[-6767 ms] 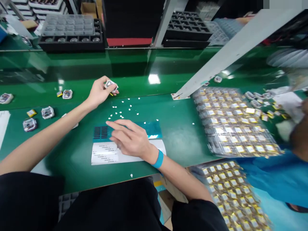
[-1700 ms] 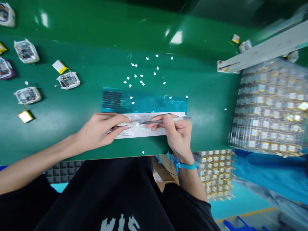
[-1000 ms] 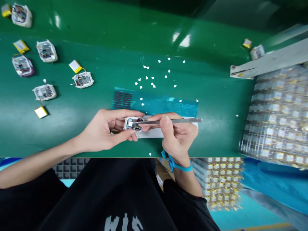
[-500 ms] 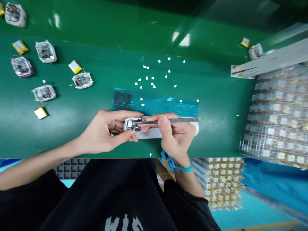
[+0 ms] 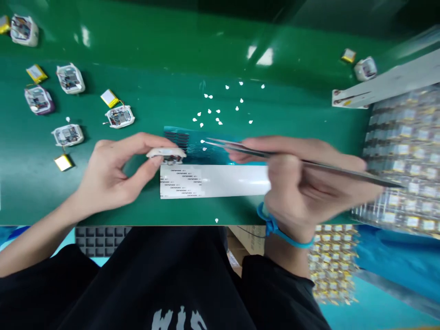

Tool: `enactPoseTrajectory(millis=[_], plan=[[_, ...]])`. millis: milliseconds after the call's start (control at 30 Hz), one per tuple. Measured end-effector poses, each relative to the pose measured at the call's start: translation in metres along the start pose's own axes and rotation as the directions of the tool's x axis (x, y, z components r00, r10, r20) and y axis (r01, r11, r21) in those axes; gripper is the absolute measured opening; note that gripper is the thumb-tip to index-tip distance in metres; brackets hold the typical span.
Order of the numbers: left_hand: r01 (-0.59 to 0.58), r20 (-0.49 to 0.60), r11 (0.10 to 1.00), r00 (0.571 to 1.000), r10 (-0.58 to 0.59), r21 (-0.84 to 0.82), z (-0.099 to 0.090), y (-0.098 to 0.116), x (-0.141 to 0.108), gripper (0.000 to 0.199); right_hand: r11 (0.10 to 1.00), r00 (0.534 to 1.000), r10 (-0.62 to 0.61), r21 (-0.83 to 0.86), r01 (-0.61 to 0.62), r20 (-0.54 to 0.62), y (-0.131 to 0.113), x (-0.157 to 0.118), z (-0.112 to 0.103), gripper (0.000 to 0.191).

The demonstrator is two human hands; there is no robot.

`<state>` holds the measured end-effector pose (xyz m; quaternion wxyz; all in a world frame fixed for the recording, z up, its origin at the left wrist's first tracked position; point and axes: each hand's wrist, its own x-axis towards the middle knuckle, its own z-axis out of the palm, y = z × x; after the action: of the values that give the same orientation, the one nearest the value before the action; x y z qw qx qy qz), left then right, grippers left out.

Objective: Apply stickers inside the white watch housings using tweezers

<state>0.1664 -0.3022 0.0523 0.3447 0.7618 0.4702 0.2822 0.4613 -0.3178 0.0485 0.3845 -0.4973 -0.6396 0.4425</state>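
Observation:
My left hand (image 5: pixel 118 169) grips a small white device housing (image 5: pixel 167 152) between thumb and fingers. It is tipped on edge, so only part of its circuit board shows. In my right hand (image 5: pixel 309 192), somewhat blurred, are metal tweezers (image 5: pixel 330 168) pointing left. Their tips are slightly apart, close to a small white round tabbed piece (image 5: pixel 202 141) on a blue film sheet (image 5: pixel 220 158). Whether the tips touch that piece I cannot tell. Dark strips (image 5: pixel 177 138) line the sheet's left end. Nearer me lies a white printed backing strip (image 5: pixel 233 180), partly behind my right hand.
Several open housings, such as one (image 5: pixel 120 116) wired to a yellow-edged battery (image 5: pixel 109 97), lie at left. Small white pieces (image 5: pixel 217 120) are scattered mid-table. Stacked clear trays (image 5: pixel 405 169) and a white bar (image 5: pixel 388 82) stand at right; another housing (image 5: pixel 365 69) sits behind.
My right hand has drawn the tweezers out of the housing and moved right, tips now over the blue sheet. My left hand has shifted left and tilted the housing, uncovering the white strip.

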Motion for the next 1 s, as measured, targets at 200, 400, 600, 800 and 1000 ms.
enactPoseTrajectory(millis=[200, 400, 600, 800, 1000], plan=[[-0.105, -0.025, 0.97, 0.993, 0.113, 0.218, 0.006, -0.03, 0.001, 0.023, 0.977, 0.989, -0.116, -0.17, 0.13, 0.087, 0.011, 0.041, 0.033, 0.022], [-0.163, -0.027, 0.955, 0.984, 0.175, 0.246, 0.015, -0.027, -0.004, 0.023, 0.936, 0.966, -0.203, -0.257, 0.239, 0.159, 0.021, 0.048, 0.038, 0.021], [-0.259, 0.122, 0.94, 0.964, 0.236, 0.223, 0.025, -0.037, 0.003, 0.023, 0.885, 0.941, -0.3, -0.322, 0.337, 0.16, 0.03, 0.049, 0.042, 0.021], [-0.261, 0.125, 0.931, 0.964, 0.236, 0.254, 0.03, -0.045, 0.007, 0.023, 0.666, 0.856, -0.47, -0.548, 0.505, 0.217, 0.035, 0.051, 0.043, 0.032], [-0.311, -0.016, 0.949, 0.95, 0.311, -0.04, 0.018, -0.01, 0.007, 0.018, 0.613, 0.693, -0.719, -0.515, 0.599, -0.05, 0.024, 0.054, 0.032, 0.043]])
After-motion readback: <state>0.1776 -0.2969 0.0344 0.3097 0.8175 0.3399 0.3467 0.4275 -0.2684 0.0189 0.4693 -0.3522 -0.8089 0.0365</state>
